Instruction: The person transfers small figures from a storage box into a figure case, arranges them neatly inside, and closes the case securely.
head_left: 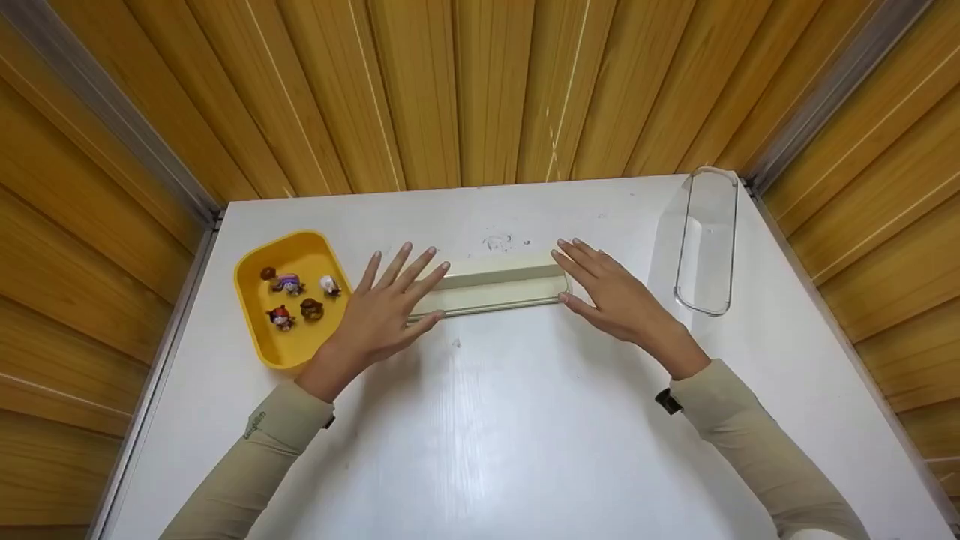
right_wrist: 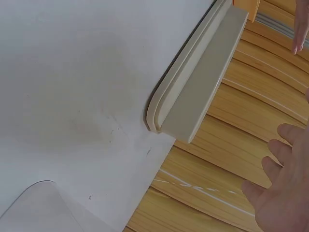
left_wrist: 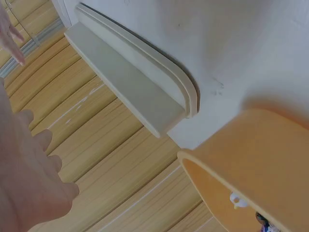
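Note:
A long cream-coloured display base [head_left: 502, 291] with a raised step along its back and a rounded rim lies on the white table. Over its left end hovers my left hand [head_left: 384, 309], palm down with fingers spread and straight. My right hand [head_left: 616, 294] is held at the opposite end, fingers extended, its thumb and fingertips close by the rim. Both hands hold nothing. In the left wrist view the base [left_wrist: 125, 79] shows its smooth step, apart from the left hand [left_wrist: 34, 179]. The right wrist view shows my relaxed right hand [right_wrist: 287, 179] beside the base's other end [right_wrist: 200, 87].
A yellow bin [head_left: 246, 311] stands left of the base, holding several small figurines, among them a red-and-black one [head_left: 280, 318] and a white one [head_left: 328, 285]. At the far right lies a long clear plastic cover [head_left: 705, 259]. Wood-patterned walls [head_left: 487, 90] enclose the table.

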Demonstrator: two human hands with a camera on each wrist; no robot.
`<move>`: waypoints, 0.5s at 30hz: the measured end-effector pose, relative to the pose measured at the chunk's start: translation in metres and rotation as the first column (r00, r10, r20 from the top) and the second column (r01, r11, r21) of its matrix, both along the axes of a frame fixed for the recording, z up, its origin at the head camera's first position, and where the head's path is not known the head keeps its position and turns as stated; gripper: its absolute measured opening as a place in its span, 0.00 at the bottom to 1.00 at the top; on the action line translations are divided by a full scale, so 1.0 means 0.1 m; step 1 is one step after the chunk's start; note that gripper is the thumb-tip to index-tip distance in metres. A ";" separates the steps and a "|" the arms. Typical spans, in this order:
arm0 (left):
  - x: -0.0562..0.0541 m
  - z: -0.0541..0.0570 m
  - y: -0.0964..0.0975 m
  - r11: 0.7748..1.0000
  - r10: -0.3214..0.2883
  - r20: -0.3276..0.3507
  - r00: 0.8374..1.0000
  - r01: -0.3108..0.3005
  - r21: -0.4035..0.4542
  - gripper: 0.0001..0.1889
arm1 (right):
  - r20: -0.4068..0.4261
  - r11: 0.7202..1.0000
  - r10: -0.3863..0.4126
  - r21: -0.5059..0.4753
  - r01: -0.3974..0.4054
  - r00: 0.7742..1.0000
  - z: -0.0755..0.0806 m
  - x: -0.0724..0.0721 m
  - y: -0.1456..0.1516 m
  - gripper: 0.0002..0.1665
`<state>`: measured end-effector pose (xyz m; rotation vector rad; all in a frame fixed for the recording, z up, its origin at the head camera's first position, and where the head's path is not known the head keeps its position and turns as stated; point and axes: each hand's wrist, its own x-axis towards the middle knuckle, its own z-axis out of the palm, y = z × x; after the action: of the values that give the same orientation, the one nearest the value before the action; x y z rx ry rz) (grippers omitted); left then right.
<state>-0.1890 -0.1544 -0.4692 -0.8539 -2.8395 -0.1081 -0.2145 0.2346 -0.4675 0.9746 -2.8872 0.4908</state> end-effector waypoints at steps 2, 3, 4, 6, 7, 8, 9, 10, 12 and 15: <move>0.01 0.02 -0.06 1.000 0.018 -0.005 1.000 -0.018 -0.001 0.37 | 0.019 1.000 -0.021 -0.018 0.021 1.000 -0.01 -0.03 0.02 0.40; 0.01 0.04 -0.10 1.000 0.024 -0.008 1.000 -0.024 0.001 0.38 | 0.029 0.999 -0.031 -0.027 0.032 0.999 -0.02 -0.04 0.03 0.40; 0.02 0.05 -0.14 0.999 0.032 -0.008 0.999 -0.032 0.007 0.38 | 0.039 0.999 -0.040 -0.035 0.041 0.998 -0.03 -0.06 0.04 0.41; 0.03 0.07 -0.22 0.999 0.050 -0.011 0.999 -0.050 0.011 0.38 | 0.067 0.997 -0.055 -0.055 0.059 0.996 -0.05 -0.08 0.04 0.41; 0.04 0.08 -0.27 0.998 0.058 -0.010 0.998 -0.058 0.014 0.37 | 0.082 0.996 -0.063 -0.063 0.068 0.995 -0.06 -0.09 0.04 0.41; 0.05 0.09 -0.31 0.998 0.067 -0.010 0.998 -0.067 0.015 0.37 | 0.099 0.994 -0.072 -0.072 0.079 0.992 -0.08 -0.09 0.04 0.41; 0.06 0.10 -0.35 0.997 0.074 -0.007 0.997 -0.074 0.019 0.37 | 0.115 0.993 -0.080 -0.079 0.090 0.990 -0.09 -0.10 0.04 0.41; 0.07 0.11 -0.39 0.996 0.084 0.003 0.996 -0.084 0.021 0.37 | 0.131 0.991 -0.088 -0.084 0.100 0.987 -0.11 -0.11 0.04 0.41; 0.10 0.12 -0.47 0.995 0.100 0.030 0.995 -0.101 0.019 0.37 | 0.152 0.988 -0.108 -0.095 0.123 0.982 -0.14 -0.13 0.03 0.41; 0.16 0.12 -0.58 0.990 0.136 0.082 0.987 -0.137 0.010 0.38 | 0.161 0.983 -0.120 -0.116 0.139 0.980 -0.19 -0.17 0.02 0.38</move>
<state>-0.1726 -0.2126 -0.4570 -0.6634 -2.9582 -0.1499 -0.2310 0.2368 -0.4864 0.7559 -2.9836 0.7599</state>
